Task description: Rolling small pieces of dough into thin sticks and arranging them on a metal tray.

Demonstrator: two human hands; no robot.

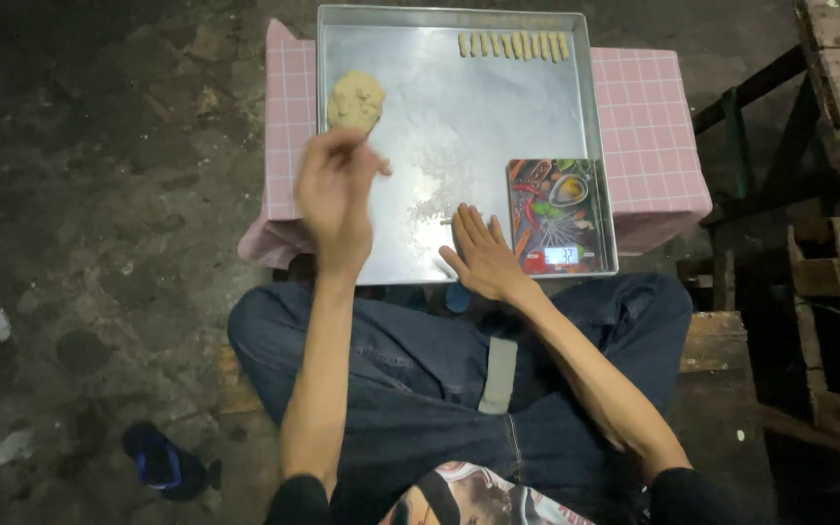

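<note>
Pressing flat with fingers spread on the metal tray [439,126], the right hand [483,255] rests beside a kitchen scale [558,216], while the left hand [334,194], fingers loosely curled, hovers below the dough lump [356,99].

The left hand [334,190] is raised in front of the body, forearm bare and reaching straight forward, wrist slightly bent, fingers loosely curled together; its outline is blurred. The right hand [483,255] lies flat, palm down, fingers straight and held close, thumb spread to the side. Its bare forearm angles inward from the right.
</note>
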